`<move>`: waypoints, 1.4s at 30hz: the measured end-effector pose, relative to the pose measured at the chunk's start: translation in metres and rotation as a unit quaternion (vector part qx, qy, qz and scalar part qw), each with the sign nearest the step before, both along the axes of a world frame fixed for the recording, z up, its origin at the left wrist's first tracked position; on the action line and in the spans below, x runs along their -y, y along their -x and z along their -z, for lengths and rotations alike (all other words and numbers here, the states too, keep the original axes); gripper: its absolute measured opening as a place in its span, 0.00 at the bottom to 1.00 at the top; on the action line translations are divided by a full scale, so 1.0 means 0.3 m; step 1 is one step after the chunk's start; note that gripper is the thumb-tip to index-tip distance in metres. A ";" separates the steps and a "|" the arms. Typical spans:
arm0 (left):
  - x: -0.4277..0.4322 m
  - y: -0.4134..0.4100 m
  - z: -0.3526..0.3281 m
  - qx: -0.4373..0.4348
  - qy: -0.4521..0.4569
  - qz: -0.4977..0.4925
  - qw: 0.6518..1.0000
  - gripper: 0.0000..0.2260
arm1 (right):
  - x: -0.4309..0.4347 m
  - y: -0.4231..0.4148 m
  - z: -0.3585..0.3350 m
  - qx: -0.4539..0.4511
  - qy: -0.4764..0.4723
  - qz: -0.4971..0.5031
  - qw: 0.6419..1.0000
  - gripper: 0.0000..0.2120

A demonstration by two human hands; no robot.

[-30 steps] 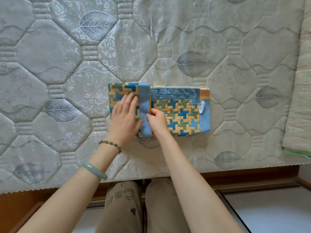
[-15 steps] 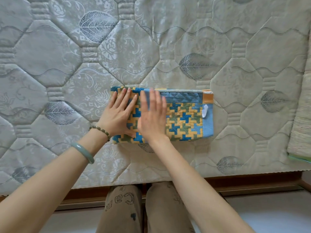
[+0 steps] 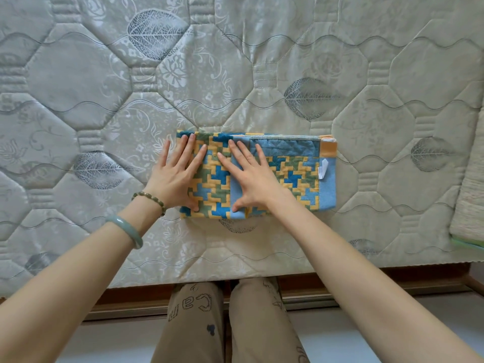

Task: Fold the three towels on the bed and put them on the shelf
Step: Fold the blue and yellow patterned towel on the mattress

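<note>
A blue, yellow and green patterned towel [image 3: 296,174] lies folded into a long rectangle on the quilted mattress [image 3: 235,74], near its front edge. My left hand [image 3: 175,176] rests flat with fingers spread on the towel's left end. My right hand [image 3: 251,176] lies flat beside it, on the middle of the towel, thumb at the front edge. Neither hand grips anything. A small white label sticks out near the towel's right end. The shelf is out of view.
At the right edge of the bed lies a pale beige folded cloth [image 3: 471,200] with a green rim beneath it. The wooden bed frame [image 3: 366,281] runs below the mattress edge. My legs [image 3: 225,323] stand against it.
My right hand let go of the folded flap's front edge and went flat on the towel. Both palms then slid slightly apart, pressing the fold down.
</note>
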State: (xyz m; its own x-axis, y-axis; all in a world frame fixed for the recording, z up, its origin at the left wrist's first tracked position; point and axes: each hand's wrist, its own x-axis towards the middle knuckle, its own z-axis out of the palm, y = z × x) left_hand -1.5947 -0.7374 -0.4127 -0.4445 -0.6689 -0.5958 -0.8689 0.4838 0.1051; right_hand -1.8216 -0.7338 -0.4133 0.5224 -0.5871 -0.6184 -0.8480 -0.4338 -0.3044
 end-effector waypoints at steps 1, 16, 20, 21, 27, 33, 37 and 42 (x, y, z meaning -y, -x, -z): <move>0.000 0.003 0.001 0.002 0.004 0.003 1.000 0.71 | -0.004 -0.002 -0.008 -0.012 0.001 -0.004 1.000 0.65; -0.064 0.201 -0.045 -0.049 0.030 0.061 0.996 0.63 | -0.006 0.131 -0.093 0.156 -0.026 0.349 0.924 0.23; -0.037 0.296 -0.013 -0.016 -0.003 0.054 0.998 0.64 | -0.074 0.317 -0.069 0.057 0.116 0.596 0.792 0.16; -0.028 0.304 -0.001 -0.009 0.001 0.051 0.999 0.64 | -0.090 0.348 -0.064 0.041 0.108 0.626 0.771 0.19; -0.021 0.312 0.024 -0.007 0.008 0.038 0.999 0.67 | -0.165 0.465 -0.038 0.065 -0.076 0.748 0.656 0.28; -0.013 0.332 0.003 0.020 -0.010 0.034 0.999 0.67 | -0.141 0.498 -0.147 0.138 -0.252 0.711 0.642 0.26; -0.012 0.347 -0.009 0.028 -0.003 0.035 0.999 0.65 | -0.102 0.392 -0.288 0.246 -0.280 0.625 0.686 0.35; 0.013 0.280 -0.085 -0.163 -0.050 -0.092 0.981 0.45 | -0.041 0.158 -0.410 0.322 -0.286 0.529 0.731 0.48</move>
State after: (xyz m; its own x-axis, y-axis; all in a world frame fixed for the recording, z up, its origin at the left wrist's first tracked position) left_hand -1.6786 -0.7413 -0.3871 -0.5001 -0.7009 -0.5086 -0.8525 0.2953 0.4314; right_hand -1.8689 -0.7214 -0.2902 0.2542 -0.6147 -0.7467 -0.2172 0.7161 -0.6634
